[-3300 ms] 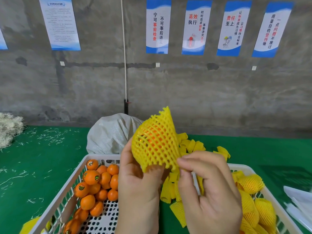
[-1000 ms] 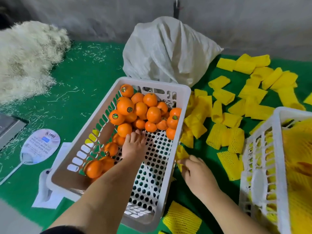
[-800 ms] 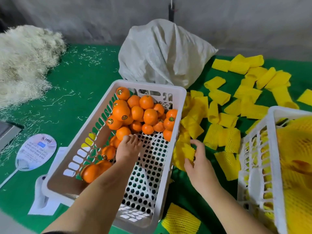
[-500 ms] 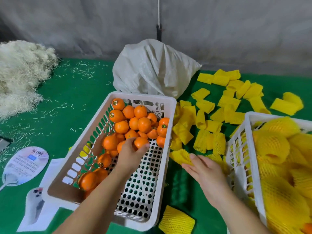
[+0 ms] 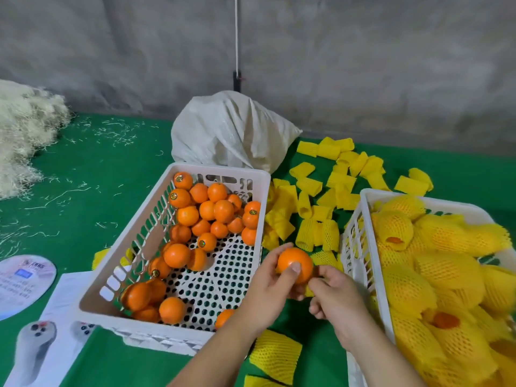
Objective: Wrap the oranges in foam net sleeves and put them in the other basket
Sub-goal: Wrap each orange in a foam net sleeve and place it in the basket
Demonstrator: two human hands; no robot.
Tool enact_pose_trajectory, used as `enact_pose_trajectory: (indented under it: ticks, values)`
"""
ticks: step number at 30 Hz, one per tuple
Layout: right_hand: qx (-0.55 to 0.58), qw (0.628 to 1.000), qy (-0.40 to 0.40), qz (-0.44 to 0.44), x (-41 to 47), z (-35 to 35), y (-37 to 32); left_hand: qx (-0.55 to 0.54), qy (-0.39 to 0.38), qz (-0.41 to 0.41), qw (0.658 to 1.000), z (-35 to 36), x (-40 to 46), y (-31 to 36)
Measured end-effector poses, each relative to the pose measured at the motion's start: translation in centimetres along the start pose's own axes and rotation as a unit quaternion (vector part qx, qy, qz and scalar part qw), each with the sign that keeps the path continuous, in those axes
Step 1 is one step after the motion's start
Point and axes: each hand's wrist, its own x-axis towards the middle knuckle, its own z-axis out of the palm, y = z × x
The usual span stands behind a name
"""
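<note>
My left hand [image 5: 265,291] grips a bare orange [image 5: 295,261] in the gap between the two white baskets. My right hand [image 5: 335,298] is right beside it with curled fingers, pinching a yellow foam net sleeve [image 5: 324,258] that is mostly hidden behind the orange and the fingers. The left basket [image 5: 220,169] holds several unwrapped oranges [image 5: 208,210], most of them at its far end. In the right basket [image 5: 363,216] lie several oranges wrapped in yellow net [image 5: 444,269].
Loose yellow sleeves [image 5: 310,210] are scattered on the green cloth between and behind the baskets, and one sleeve [image 5: 276,356] lies under my left forearm. A white sack [image 5: 229,129] stands behind the left basket. Straw [image 5: 25,135], a round fan [image 5: 23,283] and a printed sheet [image 5: 58,325] lie at the left.
My left hand has lifted an orange out of the left basket and carried it right to meet my right hand, which has taken a sleeve from the cloth.
</note>
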Motion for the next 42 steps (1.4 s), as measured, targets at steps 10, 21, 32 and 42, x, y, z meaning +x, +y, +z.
enact_pose_trajectory:
  ticks: [10, 21, 32, 42]
  values:
    - [-0.122, 0.951, 0.217, -0.183, 0.1, 0.5, -2.3, -0.064, -0.026, 0.012, 0.998, -0.1, -0.7, 0.8]
    - [-0.276, 0.916, 0.149, -0.249, 0.5, -0.1, -2.6, -0.088, -0.126, -0.046, 0.987, -0.8, -0.6, 1.0]
    - [-0.221, 0.892, 0.142, -0.368, -3.0, 0.1, -1.9, -0.118, 0.002, 0.034, 0.992, -0.2, -0.2, 0.4]
    - [-0.263, 0.852, 0.158, -0.423, -2.5, 2.1, -2.3, -0.115, -0.097, -0.013, 0.989, -0.9, -0.5, 0.2]
